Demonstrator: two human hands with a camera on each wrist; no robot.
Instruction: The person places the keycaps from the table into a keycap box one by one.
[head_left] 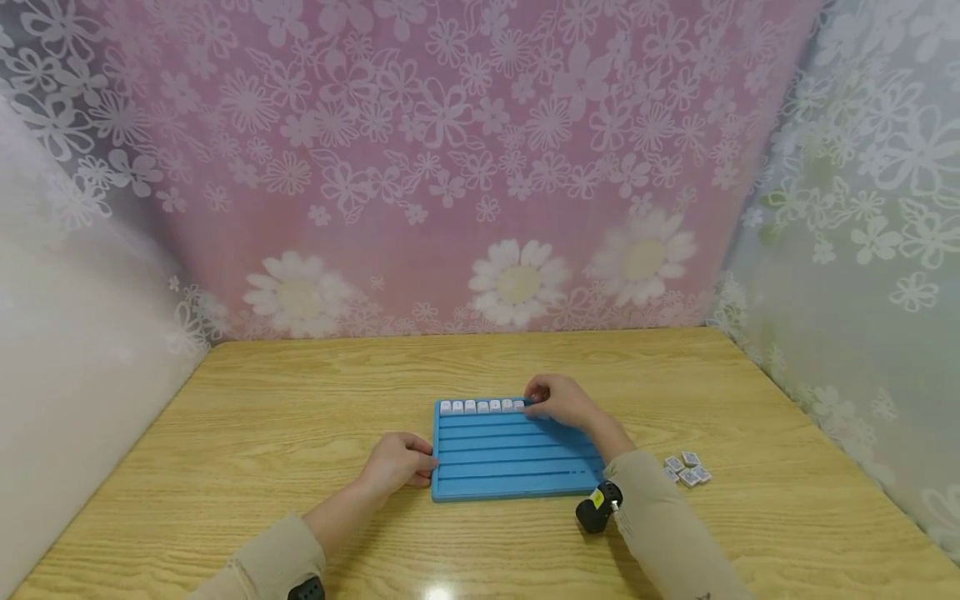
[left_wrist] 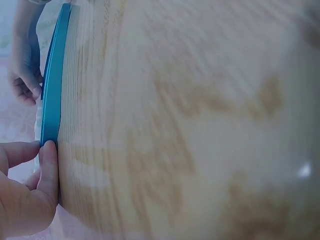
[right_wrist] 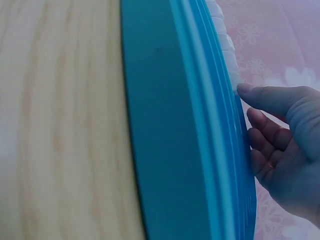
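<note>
A blue tray (head_left: 510,454) with several parallel ridges lies flat on the table. Along its far groove stands a row of small white keycap-like tiles (head_left: 470,407) with faint marks. My left hand (head_left: 399,460) pinches the tray's left edge; in the left wrist view, thumb and fingertips (left_wrist: 48,150) meet around the blue rim. At the right end of the row, my right hand (head_left: 561,402) holds the last white tile (head_left: 519,406) between thumb and a finger. The right wrist view shows the thumb (right_wrist: 270,97) at that tile, other fingers curled; the index finger is hidden.
Several loose white tiles (head_left: 690,475) with grey markings lie right of the tray, near the right sleeve. The wood-grain table (head_left: 330,383) runs back to a flowered pink curtain (head_left: 450,208), with pale hangings at both sides. A black camera (head_left: 596,508) juts from the right wrist.
</note>
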